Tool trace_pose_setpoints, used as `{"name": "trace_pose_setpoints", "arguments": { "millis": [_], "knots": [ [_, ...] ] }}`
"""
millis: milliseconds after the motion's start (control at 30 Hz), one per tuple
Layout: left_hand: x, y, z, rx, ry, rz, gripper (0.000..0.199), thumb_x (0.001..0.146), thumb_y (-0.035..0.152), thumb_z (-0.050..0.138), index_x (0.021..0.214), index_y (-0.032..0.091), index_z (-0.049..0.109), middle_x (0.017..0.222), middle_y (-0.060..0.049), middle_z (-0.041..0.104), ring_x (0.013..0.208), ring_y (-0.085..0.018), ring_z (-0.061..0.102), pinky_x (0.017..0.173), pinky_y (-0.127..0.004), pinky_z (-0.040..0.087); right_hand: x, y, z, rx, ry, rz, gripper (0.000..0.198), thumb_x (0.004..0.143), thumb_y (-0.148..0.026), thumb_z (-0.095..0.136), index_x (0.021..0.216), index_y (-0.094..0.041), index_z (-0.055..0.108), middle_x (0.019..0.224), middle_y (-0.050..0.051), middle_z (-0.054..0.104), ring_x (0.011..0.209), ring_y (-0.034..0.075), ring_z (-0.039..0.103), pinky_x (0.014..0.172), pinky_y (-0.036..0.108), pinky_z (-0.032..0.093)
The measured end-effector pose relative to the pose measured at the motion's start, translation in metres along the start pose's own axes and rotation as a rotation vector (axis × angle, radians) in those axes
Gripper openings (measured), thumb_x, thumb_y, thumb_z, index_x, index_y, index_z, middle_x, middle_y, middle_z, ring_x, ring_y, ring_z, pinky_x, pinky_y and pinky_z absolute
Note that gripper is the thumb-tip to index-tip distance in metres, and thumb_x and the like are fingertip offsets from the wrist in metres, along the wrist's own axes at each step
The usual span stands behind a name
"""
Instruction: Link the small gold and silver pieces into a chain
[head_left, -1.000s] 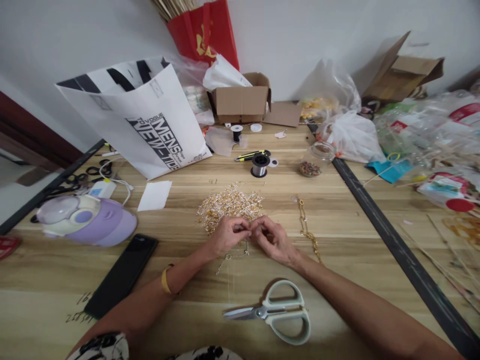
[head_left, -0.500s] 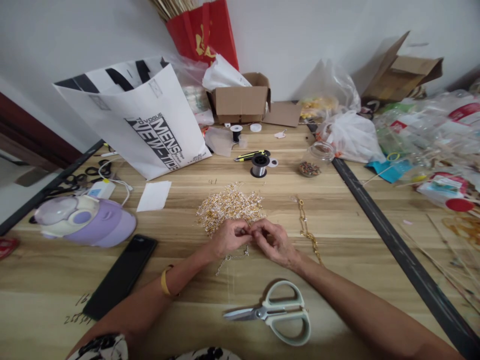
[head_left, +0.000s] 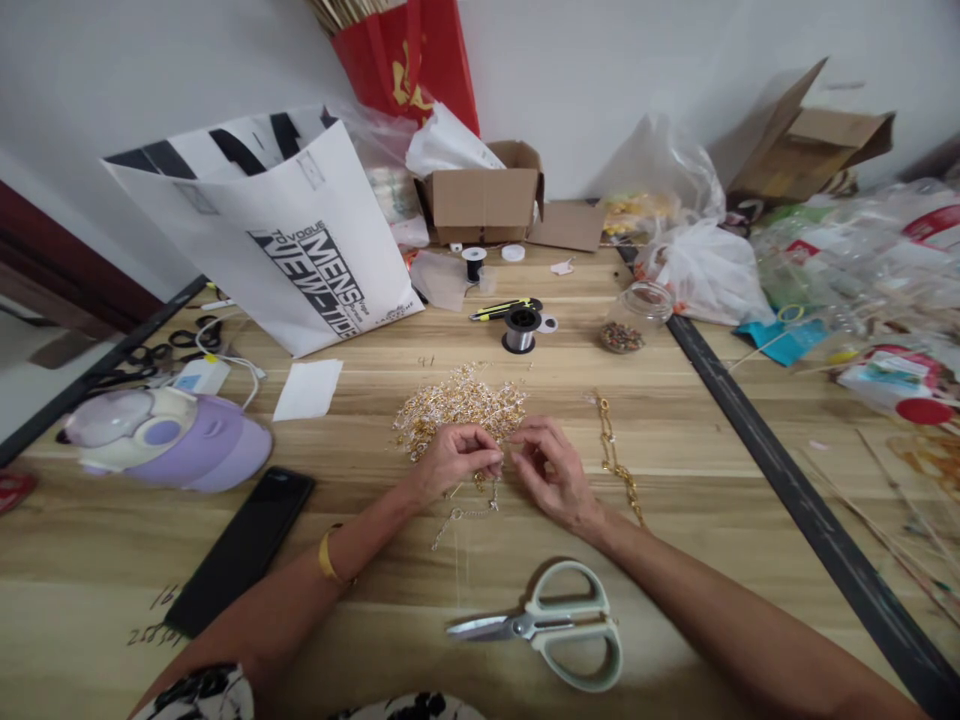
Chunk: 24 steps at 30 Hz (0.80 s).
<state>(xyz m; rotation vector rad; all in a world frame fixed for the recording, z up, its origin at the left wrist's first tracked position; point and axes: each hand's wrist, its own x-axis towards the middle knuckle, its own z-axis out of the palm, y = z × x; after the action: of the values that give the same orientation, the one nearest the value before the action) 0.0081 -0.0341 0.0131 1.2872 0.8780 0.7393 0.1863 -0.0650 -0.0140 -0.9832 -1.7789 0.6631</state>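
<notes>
My left hand [head_left: 456, 460] is at the front edge of the bead pile, thumb and fingers pinched together. From its fingertips hangs a thin silver chain [head_left: 472, 514], its lower end lying on the table. My right hand [head_left: 551, 470] is just to the right, a small gap from the left, with fingers curled and tips close together; anything between them is too small to make out. Beyond both hands lies a pile of gold and clear beads [head_left: 461, 405]. A gold chain [head_left: 620, 470] lies right of my right hand. Scissors [head_left: 544, 625] rest nearer me.
A wire spool [head_left: 520, 330], a utility knife [head_left: 495, 310] and a bead jar [head_left: 626, 325] stand behind the pile. At left are a black phone [head_left: 244, 550], a purple bottle [head_left: 180, 440] and a white bag [head_left: 277, 240]. Plastic bags [head_left: 705, 270] crowd the right.
My hands have drawn slightly apart, the fingertips no longer meeting. More of the silver chain and a few gold bits show beneath my left hand.
</notes>
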Motion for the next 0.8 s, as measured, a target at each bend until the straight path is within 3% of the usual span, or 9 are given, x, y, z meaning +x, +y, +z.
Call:
{"name": "trace_pose_setpoints", "arguments": {
  "millis": [167,367,467,567,800],
  "knots": [
    [0.0009,-0.0021,-0.0014,-0.008,0.003,-0.012,0.026,0.069,0.034,0.073,0.071,0.01,0.063,0.061,-0.003,0.066,0.057,-0.012,0.062,0.059,-0.023,0.05,-0.0035,0.0005,0.0008,-0.025,0.11,-0.012,0.023,0.085,-0.017,0.054,0.107,-0.022,0.05,0.11,0.011,0.046,0.065,0.011,0.048,0.049,0.024,0.043],
    [0.0005,-0.0012,-0.0011,-0.01,0.01,-0.022,0.024,0.069,0.032,0.073,0.071,0.01,0.063,0.062,-0.003,0.067,0.058,-0.012,0.062,0.059,-0.022,0.05,-0.0019,0.0046,0.0,-0.091,-0.034,-0.076,0.019,0.089,-0.017,0.05,0.107,-0.021,0.053,0.101,0.009,0.053,0.065,0.012,0.05,0.057,0.027,0.046],
    [0.0006,-0.0019,-0.0009,-0.002,0.001,-0.016,0.024,0.069,0.032,0.073,0.07,0.01,0.062,0.061,-0.003,0.066,0.057,-0.011,0.061,0.058,-0.022,0.049,0.0006,0.0062,-0.0002,-0.08,-0.074,-0.096,0.023,0.09,-0.016,0.048,0.112,-0.022,0.053,0.102,0.009,0.057,0.076,0.016,0.055,0.065,0.029,0.048],
    [0.0008,-0.0025,-0.0008,0.003,-0.003,-0.014,0.025,0.069,0.032,0.073,0.069,0.01,0.062,0.06,-0.003,0.066,0.056,-0.011,0.061,0.058,-0.022,0.049,0.0025,0.0063,-0.0007,-0.064,-0.099,-0.109,0.017,0.091,-0.016,0.047,0.104,-0.021,0.057,0.094,0.008,0.059,0.086,0.019,0.056,0.071,0.031,0.048],
    [0.0004,-0.0006,0.0,0.006,-0.002,-0.002,0.025,0.069,0.033,0.073,0.07,0.01,0.062,0.06,-0.003,0.066,0.056,-0.011,0.06,0.058,-0.022,0.049,0.0027,0.0055,-0.0013,-0.07,-0.104,-0.075,0.01,0.091,-0.018,0.047,0.091,-0.019,0.057,0.083,0.006,0.058,0.076,0.016,0.055,0.066,0.028,0.046]
  ]
}}
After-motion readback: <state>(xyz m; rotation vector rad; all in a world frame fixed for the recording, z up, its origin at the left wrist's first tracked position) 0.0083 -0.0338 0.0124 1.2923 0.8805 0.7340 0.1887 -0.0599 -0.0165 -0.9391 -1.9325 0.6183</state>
